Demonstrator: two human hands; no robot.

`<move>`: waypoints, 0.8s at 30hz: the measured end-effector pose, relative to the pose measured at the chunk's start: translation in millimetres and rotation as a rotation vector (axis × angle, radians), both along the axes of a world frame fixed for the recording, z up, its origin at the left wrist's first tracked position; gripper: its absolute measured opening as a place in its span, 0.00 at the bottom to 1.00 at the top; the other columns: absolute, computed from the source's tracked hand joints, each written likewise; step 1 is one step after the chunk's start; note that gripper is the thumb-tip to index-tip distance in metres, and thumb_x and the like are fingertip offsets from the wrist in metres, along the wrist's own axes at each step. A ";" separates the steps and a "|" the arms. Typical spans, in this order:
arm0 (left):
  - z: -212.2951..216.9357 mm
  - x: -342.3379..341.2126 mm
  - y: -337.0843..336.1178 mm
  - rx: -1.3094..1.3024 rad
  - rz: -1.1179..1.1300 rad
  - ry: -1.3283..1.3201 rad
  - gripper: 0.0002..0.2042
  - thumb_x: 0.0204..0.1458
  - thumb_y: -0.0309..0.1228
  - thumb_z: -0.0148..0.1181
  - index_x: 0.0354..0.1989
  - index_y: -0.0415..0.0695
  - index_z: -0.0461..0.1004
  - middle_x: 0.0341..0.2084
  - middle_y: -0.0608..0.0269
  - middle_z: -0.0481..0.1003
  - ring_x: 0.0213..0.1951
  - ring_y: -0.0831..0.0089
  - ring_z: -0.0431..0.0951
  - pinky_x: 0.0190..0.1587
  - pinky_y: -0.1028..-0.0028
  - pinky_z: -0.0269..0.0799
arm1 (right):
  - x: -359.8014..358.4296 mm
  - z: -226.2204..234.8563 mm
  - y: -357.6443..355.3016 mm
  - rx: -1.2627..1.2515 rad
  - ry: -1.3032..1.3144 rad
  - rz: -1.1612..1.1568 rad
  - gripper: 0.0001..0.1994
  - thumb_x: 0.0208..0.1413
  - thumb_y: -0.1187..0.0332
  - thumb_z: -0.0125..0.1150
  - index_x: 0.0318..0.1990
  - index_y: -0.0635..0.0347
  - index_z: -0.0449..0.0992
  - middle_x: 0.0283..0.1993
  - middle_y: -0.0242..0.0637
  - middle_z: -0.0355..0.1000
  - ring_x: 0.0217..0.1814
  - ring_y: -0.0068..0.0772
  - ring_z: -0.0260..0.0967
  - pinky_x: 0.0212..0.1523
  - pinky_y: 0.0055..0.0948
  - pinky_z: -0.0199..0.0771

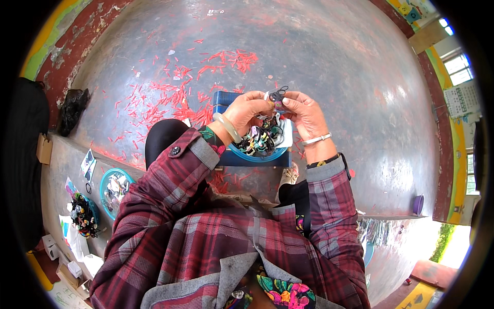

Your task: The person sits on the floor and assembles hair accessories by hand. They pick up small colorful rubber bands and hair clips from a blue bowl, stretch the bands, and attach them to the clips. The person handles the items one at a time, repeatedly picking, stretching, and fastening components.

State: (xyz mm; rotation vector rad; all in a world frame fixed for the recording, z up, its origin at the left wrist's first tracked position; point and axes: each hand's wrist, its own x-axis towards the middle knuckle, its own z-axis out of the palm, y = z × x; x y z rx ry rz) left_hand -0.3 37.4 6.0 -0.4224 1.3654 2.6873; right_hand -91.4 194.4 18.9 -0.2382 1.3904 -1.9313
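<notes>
Above a blue basin (278, 154), my left hand (244, 113) and my right hand (307, 116) meet, fingers pinched on a small dark looped band (278, 96) that looks like a hair tie. A small white piece (266, 96) shows by my left fingertips; I cannot tell whether it is part of the band. Inside the basin lies a heap of similar bands (259, 141), black with white, green and yellow bits. The basin rests on a blue stool or crate (219, 99) between my knees. A white card (287, 135) lies at the basin's right side.
Red strips (177, 98) litter the grey floor ahead and to the left. At the left stand a blue basin (104, 206) of pale packets and a heap of dark bands (82, 213). A black bag (73, 110) leans by the wall. A purple pot (418, 204) is far right.
</notes>
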 end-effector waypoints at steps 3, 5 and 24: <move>-1.4 1.1 -2.5 -0.041 -0.021 0.009 0.09 0.47 0.29 0.59 0.36 0.45 0.70 0.29 0.71 0.72 0.30 0.83 0.71 0.23 0.85 0.63 | 3.5 7.1 -1.1 0.021 0.019 0.040 0.10 0.44 0.76 0.63 0.36 0.64 0.72 0.33 0.34 0.73 0.33 0.24 0.71 0.34 0.23 0.69; 0.6 1.0 -2.0 -0.067 -0.035 0.018 0.08 0.47 0.29 0.59 0.35 0.45 0.71 0.28 0.71 0.72 0.30 0.84 0.70 0.23 0.85 0.62 | 4.3 7.9 -1.4 0.034 0.038 0.035 0.10 0.44 0.77 0.63 0.36 0.65 0.72 0.33 0.35 0.73 0.32 0.25 0.71 0.34 0.23 0.70; -2.0 0.5 -4.0 0.071 -0.049 0.050 0.05 0.47 0.26 0.57 0.32 0.46 0.69 0.28 0.70 0.71 0.29 0.79 0.72 0.26 0.83 0.64 | 3.3 1.4 -2.0 -0.041 0.025 0.049 0.08 0.51 0.71 0.59 0.36 0.64 0.73 0.31 0.34 0.73 0.31 0.24 0.70 0.34 0.23 0.71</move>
